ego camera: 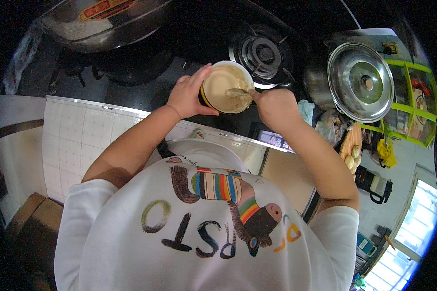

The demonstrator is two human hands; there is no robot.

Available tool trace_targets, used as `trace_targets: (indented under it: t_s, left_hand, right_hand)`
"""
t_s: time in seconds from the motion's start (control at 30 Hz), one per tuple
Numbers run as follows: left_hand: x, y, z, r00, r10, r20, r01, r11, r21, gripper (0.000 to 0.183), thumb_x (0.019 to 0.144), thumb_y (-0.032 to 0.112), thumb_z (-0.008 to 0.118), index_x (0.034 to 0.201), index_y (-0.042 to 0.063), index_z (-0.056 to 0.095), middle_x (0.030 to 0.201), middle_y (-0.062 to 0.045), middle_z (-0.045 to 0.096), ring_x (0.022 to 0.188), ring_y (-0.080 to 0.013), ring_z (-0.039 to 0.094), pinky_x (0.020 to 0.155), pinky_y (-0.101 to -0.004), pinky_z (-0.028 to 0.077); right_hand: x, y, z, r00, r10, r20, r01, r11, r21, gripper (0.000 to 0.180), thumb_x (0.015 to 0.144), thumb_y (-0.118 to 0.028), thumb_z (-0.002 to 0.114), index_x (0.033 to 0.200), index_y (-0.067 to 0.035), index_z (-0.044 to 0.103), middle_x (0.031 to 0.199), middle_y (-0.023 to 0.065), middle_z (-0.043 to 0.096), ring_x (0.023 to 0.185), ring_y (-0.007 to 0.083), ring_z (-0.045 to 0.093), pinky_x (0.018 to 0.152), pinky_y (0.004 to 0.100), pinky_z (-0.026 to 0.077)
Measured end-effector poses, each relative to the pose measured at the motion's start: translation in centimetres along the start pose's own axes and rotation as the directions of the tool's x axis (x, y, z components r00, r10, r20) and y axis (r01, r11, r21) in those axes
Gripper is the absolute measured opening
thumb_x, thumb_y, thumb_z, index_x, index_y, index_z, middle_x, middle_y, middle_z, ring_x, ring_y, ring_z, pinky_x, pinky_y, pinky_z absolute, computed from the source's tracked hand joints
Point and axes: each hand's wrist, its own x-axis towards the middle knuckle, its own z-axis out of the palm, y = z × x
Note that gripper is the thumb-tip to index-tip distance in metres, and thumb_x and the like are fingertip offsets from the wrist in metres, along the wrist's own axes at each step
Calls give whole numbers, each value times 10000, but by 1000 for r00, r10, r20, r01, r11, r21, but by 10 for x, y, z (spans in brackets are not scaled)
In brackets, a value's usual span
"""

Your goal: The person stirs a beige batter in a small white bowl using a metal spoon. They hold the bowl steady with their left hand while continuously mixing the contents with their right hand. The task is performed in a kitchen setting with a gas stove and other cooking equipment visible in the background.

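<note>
My left hand (191, 95) grips a bowl (201, 99) by its left side, fingers around the wall and thumb below. The bowl is white inside, with a dark and yellow band outside. A smooth, pale beige paste (215, 84) lies in it, with thicker smears along the right wall. My right hand (278, 109) is closed around the handle of a spoon (236, 91), whose head rests in the paste near the right rim. The hand covers most of the handle. Both hands are over the dark worktop (160, 94), in front of a gas burner (264, 54).
A large metal pan (131, 29) stands at the back left, above a dark wok (138, 69). On the right are a pot with a glass lid (377, 82), a blue-green cloth (306, 111), a wooden board (350, 140) with several pale pieces of food (352, 160), and a green rack (397, 106).
</note>
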Motion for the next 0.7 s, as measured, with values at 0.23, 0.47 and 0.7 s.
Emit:
trace_targets:
  t_s: [0.23, 0.47, 0.7]
  left_hand:
    - [1, 5, -5, 998, -53, 40, 53, 999, 8, 1132, 473, 468, 848, 1370, 103, 261, 1426, -119, 376, 1261, -276, 432, 978, -435, 357]
    - [1, 6, -3, 997, -63, 45, 63, 998, 15, 1141, 477, 454, 851, 1384, 109, 252, 1429, -130, 365, 1264, -275, 425, 991, -435, 346]
    - [0, 13, -8, 985, -127, 117, 130, 991, -20, 1151, 538, 402, 830, 1435, 93, 178, 1403, -168, 381, 1238, -310, 442, 1004, -434, 338]
  right_hand:
    - [-1, -2, 5, 994, -108, -8, 109, 990, 93, 267, 767, -147, 543, 1001, -170, 670, 695, 115, 645, 648, 297, 640, 546, 420, 498]
    - [-2, 2, 6, 1000, -12, -16, 13, 995, 96, 168, 727, -149, 564, 821, -107, 696, 721, 133, 664, 673, 314, 659, 570, 433, 525]
    - [-5, 7, 20, 998, -34, -53, 39, 993, 108, 207, 743, -131, 575, 927, -143, 668, 717, 96, 654, 680, 282, 652, 571, 394, 515]
